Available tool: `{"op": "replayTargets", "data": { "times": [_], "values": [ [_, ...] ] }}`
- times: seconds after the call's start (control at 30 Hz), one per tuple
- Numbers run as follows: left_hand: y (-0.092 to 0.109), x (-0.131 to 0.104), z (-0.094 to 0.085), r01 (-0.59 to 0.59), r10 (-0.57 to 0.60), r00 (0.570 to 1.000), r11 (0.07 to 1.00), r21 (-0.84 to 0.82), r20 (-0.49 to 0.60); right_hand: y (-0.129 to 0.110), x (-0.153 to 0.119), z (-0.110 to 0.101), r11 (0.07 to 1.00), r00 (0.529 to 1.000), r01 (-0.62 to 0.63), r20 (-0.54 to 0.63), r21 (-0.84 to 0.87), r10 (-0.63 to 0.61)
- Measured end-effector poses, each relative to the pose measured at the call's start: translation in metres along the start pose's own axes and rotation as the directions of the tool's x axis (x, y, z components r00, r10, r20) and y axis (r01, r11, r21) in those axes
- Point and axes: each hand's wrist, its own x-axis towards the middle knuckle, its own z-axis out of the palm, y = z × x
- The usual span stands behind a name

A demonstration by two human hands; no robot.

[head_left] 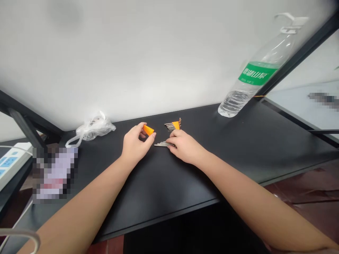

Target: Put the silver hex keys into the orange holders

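Note:
An orange plastic holder is pinched between the thumb and fingers of my left hand. My right hand has its fingers closed round several silver hex keys, whose long ends point left toward the holder. The far ends of these keys are hidden under my fingers. Just beyond my right hand, a second set of hex keys lies on the black table, seated in another orange holder. A small gap separates the held keys from the holder in my left hand.
A large water bottle with a green label stands tilted in view at the back right. Crumpled clear plastic bag and a blurred-out item lie left, near a white power strip. Black frame bars border the table; a white wall rises behind.

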Motion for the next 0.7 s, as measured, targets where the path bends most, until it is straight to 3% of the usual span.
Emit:
{"op": "replayTargets", "data": {
  "times": [0.23,0.47,0.7],
  "values": [
    [-0.001,0.001,0.000,0.023,-0.023,1.000,1.000,0.000,0.020,-0.015,-0.010,-0.003,0.982,0.997,0.076,0.030,-0.176,-0.072],
    [-0.001,0.001,0.000,0.033,-0.033,0.999,0.999,0.008,0.037,-0.006,-0.008,0.001,0.998,1.000,0.004,0.018,-0.059,-0.003],
    [0.001,0.001,0.000,0.043,-0.042,0.998,0.999,-0.008,0.041,-0.010,-0.010,-0.005,0.999,0.999,0.039,-0.013,0.000,-0.039]
  ]
}}
